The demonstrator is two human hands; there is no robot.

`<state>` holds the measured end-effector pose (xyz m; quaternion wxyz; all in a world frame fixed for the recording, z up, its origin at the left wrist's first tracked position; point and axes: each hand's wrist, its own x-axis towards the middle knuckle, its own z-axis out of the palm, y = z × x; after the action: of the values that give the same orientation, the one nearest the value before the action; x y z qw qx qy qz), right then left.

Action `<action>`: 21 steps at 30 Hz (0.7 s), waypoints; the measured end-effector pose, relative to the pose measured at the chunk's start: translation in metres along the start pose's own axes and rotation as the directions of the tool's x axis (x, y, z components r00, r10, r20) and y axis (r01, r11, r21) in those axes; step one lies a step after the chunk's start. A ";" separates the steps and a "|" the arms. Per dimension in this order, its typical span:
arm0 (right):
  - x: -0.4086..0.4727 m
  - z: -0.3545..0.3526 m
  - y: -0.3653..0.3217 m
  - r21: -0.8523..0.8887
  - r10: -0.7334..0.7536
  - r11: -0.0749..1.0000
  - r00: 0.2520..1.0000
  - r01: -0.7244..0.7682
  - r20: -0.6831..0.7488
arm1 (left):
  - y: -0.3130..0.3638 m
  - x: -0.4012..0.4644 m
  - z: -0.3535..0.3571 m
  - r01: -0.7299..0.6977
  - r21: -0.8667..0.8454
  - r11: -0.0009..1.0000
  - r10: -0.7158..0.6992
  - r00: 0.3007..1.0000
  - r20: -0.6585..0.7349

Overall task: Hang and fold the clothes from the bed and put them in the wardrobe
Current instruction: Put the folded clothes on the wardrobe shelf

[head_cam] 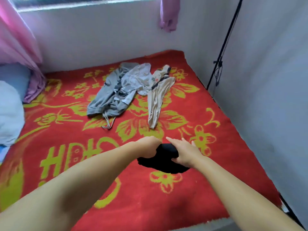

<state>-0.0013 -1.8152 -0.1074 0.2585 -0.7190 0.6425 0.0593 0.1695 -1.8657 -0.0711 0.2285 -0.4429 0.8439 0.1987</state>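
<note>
Both hands, left hand (148,146) and right hand (185,152), hold black garment (166,161); blanket lettering (75,157) unreadable.

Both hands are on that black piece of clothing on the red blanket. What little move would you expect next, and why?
Probably lifting the black garment clear of the red blanket. The left hand and right hand both already rest on its bunched top edge, while the grey clothes and the beige garment lie untouched further up the bed.
</note>
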 end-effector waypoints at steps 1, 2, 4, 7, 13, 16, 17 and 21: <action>0.004 -0.011 -0.017 -0.028 -0.059 0.998 0.998 0.059 0.016 | -0.012 -0.017 -0.004 0.024 -0.007 1.000 -0.024 0.999 -0.023; 0.008 -0.020 -0.035 -0.053 -0.116 0.992 0.993 0.117 0.013 | -0.025 -0.035 -0.007 0.051 -0.020 0.999 -0.052 0.997 -0.049; 0.015 -0.036 -0.078 -0.106 -0.253 0.963 0.967 0.248 -0.032 | -0.051 -0.077 -0.011 0.124 -0.065 0.990 -0.131 0.985 -0.111; 0.018 -0.045 -0.155 -0.245 -0.436 0.879 0.897 0.409 -0.068 | -0.090 -0.151 -0.005 0.222 -0.150 0.963 -0.252 0.941 -0.224; -0.025 -0.012 -0.330 -0.463 -0.738 0.598 0.675 0.655 0.001 | -0.141 -0.327 0.063 0.445 -0.325 0.834 -0.539 0.783 -0.310; -0.073 0.030 -0.410 -0.506 -0.826 0.446 0.557 0.739 0.086 | -0.144 -0.423 0.122 0.515 -0.423 0.745 -0.650 0.704 -0.287; -0.094 0.049 -0.436 -0.507 -0.845 0.397 0.520 0.765 0.123 | -0.140 -0.456 0.145 0.536 -0.451 0.714 -0.681 0.681 -0.270; -0.183 0.128 -0.525 -0.449 -0.893 0.210 0.358 0.868 0.273 | -0.116 -0.579 0.238 0.610 -0.572 0.549 -0.811 0.554 -0.189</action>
<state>0.5007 -1.5726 0.0141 0.0243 -0.9946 0.0822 0.0585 0.6080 -1.4186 0.0442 -0.0105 -0.8251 0.5396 0.1671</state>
